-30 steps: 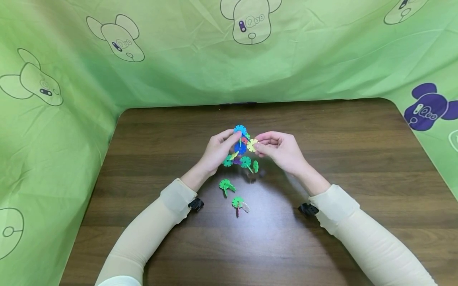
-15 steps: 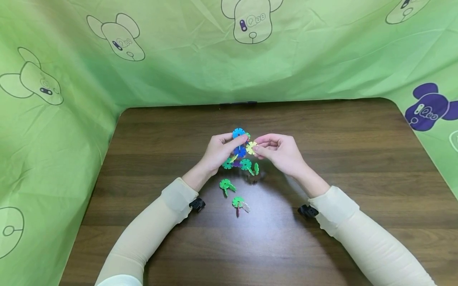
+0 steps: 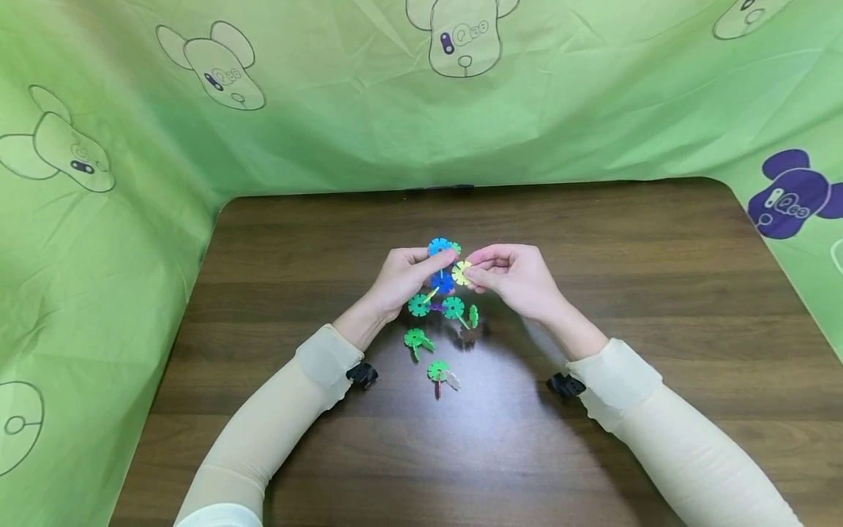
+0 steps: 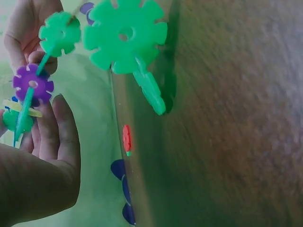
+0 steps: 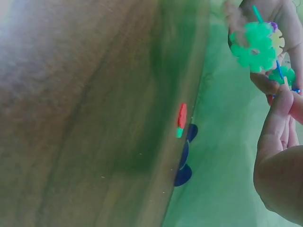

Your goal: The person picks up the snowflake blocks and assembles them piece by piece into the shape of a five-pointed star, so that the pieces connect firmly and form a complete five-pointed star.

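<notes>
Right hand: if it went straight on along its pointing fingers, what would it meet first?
Past the pale-yellow notched plastic disc it pinches, likely the left hand, at its thumb; depth between them is unclear.

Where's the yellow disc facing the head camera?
Head view, just right of centre: the yellow disc is pinched by the right hand, right of the dark blue disc.

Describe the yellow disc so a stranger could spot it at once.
Over the brown wooden table, find the right hand. Its thumb and fingers pinch the notched yellow disc. Its colour sets it apart from the dark blue disc beside it, and its broad face from the thin, edge-on yellow piece lower in the head view.
</notes>
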`<state>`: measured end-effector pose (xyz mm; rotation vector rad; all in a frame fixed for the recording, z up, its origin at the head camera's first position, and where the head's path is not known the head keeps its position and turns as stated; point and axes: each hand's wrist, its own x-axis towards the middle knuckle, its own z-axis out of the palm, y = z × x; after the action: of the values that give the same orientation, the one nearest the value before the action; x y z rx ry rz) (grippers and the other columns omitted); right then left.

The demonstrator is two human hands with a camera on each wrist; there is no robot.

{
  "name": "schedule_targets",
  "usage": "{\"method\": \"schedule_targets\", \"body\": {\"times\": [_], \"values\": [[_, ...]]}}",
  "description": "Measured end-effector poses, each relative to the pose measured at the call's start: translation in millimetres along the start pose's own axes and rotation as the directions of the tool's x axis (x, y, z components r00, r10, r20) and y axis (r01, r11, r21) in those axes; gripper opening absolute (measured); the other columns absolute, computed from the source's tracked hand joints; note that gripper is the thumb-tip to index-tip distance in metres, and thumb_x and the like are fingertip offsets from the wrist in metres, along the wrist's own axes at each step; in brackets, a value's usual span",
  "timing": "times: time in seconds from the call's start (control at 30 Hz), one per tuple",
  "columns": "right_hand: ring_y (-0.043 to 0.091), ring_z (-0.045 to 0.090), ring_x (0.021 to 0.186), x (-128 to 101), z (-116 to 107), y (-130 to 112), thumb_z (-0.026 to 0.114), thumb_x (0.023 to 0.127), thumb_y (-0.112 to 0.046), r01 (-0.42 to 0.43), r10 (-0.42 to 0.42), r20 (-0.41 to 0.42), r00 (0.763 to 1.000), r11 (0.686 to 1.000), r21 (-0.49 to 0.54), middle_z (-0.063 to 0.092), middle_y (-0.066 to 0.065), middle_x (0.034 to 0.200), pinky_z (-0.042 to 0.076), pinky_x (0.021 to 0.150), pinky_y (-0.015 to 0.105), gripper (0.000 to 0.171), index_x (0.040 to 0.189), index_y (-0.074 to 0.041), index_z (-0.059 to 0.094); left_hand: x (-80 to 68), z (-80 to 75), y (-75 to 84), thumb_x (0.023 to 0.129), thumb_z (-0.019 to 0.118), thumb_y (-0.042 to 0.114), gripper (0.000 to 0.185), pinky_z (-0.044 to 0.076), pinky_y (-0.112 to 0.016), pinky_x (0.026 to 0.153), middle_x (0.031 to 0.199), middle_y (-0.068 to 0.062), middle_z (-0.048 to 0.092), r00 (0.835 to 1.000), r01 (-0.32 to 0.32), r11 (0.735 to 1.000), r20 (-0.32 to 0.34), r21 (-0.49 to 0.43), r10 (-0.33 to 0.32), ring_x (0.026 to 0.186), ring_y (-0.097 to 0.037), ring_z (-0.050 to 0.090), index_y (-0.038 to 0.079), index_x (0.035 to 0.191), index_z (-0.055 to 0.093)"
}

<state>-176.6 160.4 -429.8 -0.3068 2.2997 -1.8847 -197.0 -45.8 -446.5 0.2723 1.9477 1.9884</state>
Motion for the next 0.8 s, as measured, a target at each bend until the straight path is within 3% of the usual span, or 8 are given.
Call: {"method": "schedule_targets", "body": {"times": [0.17,0.27,0.4,0.57,0.67,0.8], "values": [[0.024,0.068,0.073,2,1,-5,0.072,0.086,-0.009,-0.031,0.030,0.016,0.999,0.999,0.025,0.069,0.016,0.085,0.057,0.068,0.032,0.026,0.104,0.009,0.064,-0.7,-1.5,0.3,0.087,0.068,0.041,0.041,0.056,-0.041,0.073,0.090,-0.024,0.069,1.000,0.017,0.995,0.028,-0.103,-0.014,0.072,-0.030,0.070,0.003,0.101,0.071],[0.028,0.068,0.078,3,-1,-5,0.070,0.088,-0.016,-0.029,0.029,0.019,0.999,1.000,0.006,0.069,0.017,0.088,0.056,0.070,0.033,0.030,0.107,0.006,0.064,0.8,-5.8,-1.6,0.086,0.069,0.044,0.043,0.057,-0.039,0.070,0.091,-0.024,0.068,1.000,0.025,0.993,0.004,-0.117,-0.024,0.072,-0.029,0.070,0.004,0.101,0.072],[0.030,0.067,0.080,4,-4,-3,0.064,0.092,-0.028,-0.034,0.032,-0.047,0.998,0.998,-0.051,0.069,0.015,0.094,0.056,0.068,0.034,0.033,0.109,0.000,0.064,4.6,-19.8,-3.9,0.085,0.070,0.045,0.044,0.057,-0.037,0.066,0.089,-0.020,0.069,0.997,0.022,0.989,-0.064,-0.148,-0.031,0.071,-0.028,0.070,0.006,0.105,0.071],[0.027,0.064,0.068,3,-5,2,0.058,0.096,-0.033,-0.071,0.054,-0.117,0.992,0.986,-0.154,0.066,0.018,0.092,0.052,0.052,0.031,0.032,0.104,-0.002,0.064,11.5,-43.2,-7.9,0.083,0.071,0.046,0.047,0.057,-0.036,0.066,0.086,-0.017,0.069,0.981,0.038,0.974,-0.179,-0.221,-0.079,0.071,-0.025,0.070,0.006,0.107,0.070],[0.028,0.061,0.062,1,0,6,0.057,0.095,-0.034,-0.086,0.065,-0.080,0.995,0.951,-0.296,0.066,0.017,0.087,0.049,0.049,0.032,0.030,0.101,-0.006,0.065,15.1,-53.2,-10.4,0.083,0.072,0.045,0.047,0.057,-0.034,0.063,0.086,-0.017,0.069,0.966,0.046,0.965,-0.235,-0.260,-0.109,0.069,-0.023,0.070,0.006,0.108,0.070],[0.019,0.061,0.063,-2,18,4,0.058,0.093,-0.035,-0.025,0.078,0.079,0.994,0.847,-0.531,0.068,0.004,0.079,0.048,0.058,0.033,0.023,0.094,-0.015,0.068,17.2,-60.1,-11.9,0.084,0.071,0.044,0.045,0.057,-0.032,0.060,0.094,-0.022,0.068,0.955,0.042,0.956,-0.270,-0.291,-0.124,0.068,-0.023,0.070,0.006,0.108,0.069]]}}
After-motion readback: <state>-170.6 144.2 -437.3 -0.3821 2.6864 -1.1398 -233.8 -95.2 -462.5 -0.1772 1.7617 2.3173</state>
